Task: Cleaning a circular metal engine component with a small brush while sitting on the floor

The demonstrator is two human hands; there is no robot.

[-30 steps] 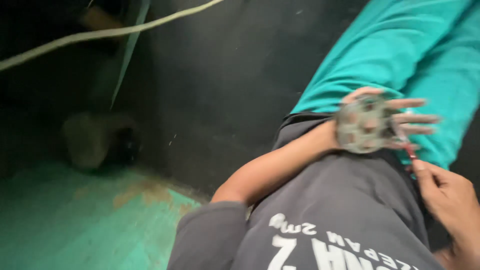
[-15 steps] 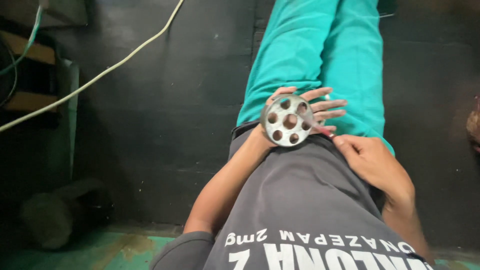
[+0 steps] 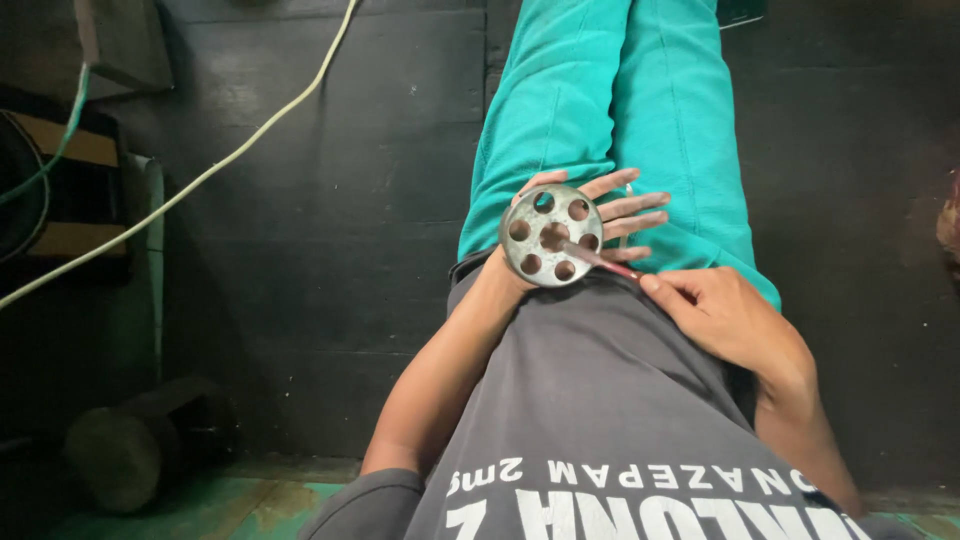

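My left hand (image 3: pixel 622 214) holds a round grey metal disc (image 3: pixel 551 236) with several round holes, flat against its palm, fingers spread behind it. It rests over my teal trousers (image 3: pixel 610 110), just above the hem of my grey shirt (image 3: pixel 590 400). My right hand (image 3: pixel 735 325) lies on the shirt to the right of the disc and pinches a thin reddish rod (image 3: pixel 606 263). The rod's tip reaches the disc's centre hole.
A cream cable (image 3: pixel 230 160) runs diagonally across the dark surface (image 3: pixel 330 270) on the left. A wooden shelf (image 3: pixel 70 150) with green wire sits at the far left. A round wooden block (image 3: pixel 125 450) lies at the lower left on green-painted ground (image 3: pixel 250 505).
The view has swung and steadied over my lap. My right hand has come up beside the disc, and the reddish rod now touches the disc's centre. The left hand keeps hold of the disc.
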